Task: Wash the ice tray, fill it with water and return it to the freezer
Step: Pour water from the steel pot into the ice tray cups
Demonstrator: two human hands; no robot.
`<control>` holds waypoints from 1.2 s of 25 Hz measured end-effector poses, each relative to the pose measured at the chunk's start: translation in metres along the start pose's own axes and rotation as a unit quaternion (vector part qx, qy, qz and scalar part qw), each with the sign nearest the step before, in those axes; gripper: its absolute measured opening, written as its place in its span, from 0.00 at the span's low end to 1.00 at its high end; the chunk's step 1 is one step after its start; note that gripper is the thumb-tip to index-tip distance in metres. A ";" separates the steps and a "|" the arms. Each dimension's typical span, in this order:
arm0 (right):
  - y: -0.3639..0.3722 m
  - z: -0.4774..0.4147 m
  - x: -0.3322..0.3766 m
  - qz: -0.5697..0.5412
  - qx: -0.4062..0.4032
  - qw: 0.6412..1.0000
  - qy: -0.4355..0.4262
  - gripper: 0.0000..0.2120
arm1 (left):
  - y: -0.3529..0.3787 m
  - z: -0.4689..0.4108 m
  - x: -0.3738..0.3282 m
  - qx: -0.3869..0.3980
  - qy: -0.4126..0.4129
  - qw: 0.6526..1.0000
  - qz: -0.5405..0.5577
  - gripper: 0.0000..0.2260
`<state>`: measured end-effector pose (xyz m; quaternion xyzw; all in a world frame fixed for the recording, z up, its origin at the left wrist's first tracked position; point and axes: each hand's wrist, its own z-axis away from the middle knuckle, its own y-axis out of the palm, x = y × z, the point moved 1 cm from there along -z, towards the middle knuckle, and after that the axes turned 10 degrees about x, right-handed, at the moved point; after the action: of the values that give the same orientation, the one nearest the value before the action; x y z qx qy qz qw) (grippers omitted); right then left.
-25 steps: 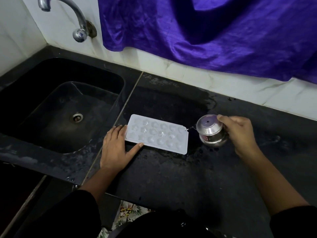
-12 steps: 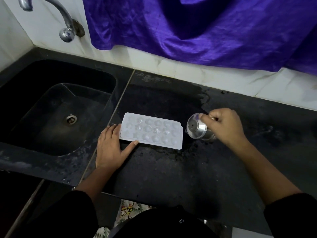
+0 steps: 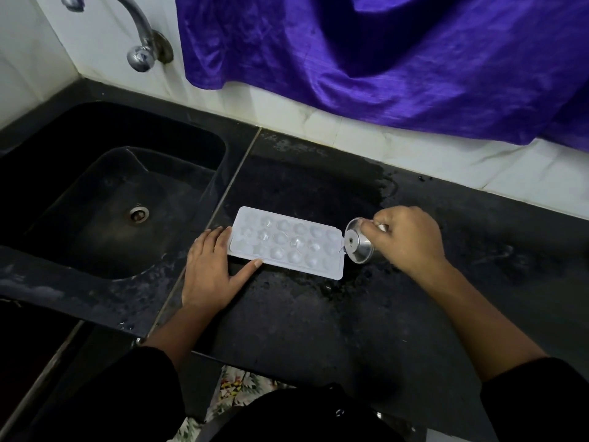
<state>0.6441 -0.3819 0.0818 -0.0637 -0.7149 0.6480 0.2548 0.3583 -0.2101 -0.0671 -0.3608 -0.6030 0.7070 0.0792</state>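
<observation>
Steel small cup (image 3: pixel 358 247) has rolled further over in the last second: base now faces me, and it sits right at the right end of the white plastic ice tray (image 3: pixel 287 242). Right hand (image 3: pixel 408 237) is curled round it from above. I see a thin thread of water at that end, so my read is the cup is near empty and the fill is nearly done.

Tray hasn't moved; it lies flat on the black stone counter (image 3: pixel 318 330), just right of the black sink (image 3: pixel 197 145). Left hand (image 3: pixel 210 272) still lies flat, fingers at the tray's left end and thumb along its near edge.

Counter around the tray is wet, so expect slip on lift. Chrome tap (image 3: pixel 140 36) and purple cloth (image 3: pixel 382 59) hang at the back wall, well clear. Freezer not in view.
</observation>
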 end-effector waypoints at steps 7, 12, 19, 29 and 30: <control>-0.007 0.016 -0.037 -0.444 -0.049 0.889 0.103 0.23 | -0.001 -0.001 -0.001 0.001 0.000 1.000 -0.007 0.43; -0.010 0.011 -0.023 -0.534 -0.073 0.836 0.102 0.22 | -0.001 -0.001 -0.002 0.001 0.001 1.000 -0.010 0.43; -0.001 -0.013 0.016 -0.113 0.014 0.993 -0.015 0.26 | 0.000 -0.001 -0.001 0.005 0.001 1.000 -0.008 0.43; 0.002 -0.018 0.030 -0.006 0.010 1.000 -0.020 0.25 | -0.003 0.001 -0.003 0.004 -0.004 1.000 -0.001 0.43; 0.002 -0.017 0.023 -0.049 0.006 0.999 -0.007 0.26 | -0.003 0.001 -0.003 0.004 -0.004 1.000 -0.002 0.43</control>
<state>0.6319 -0.3564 0.0871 -0.0227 -0.7148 0.6396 0.2820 0.3588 -0.2117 -0.0633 -0.3566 -0.6013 0.7105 0.0801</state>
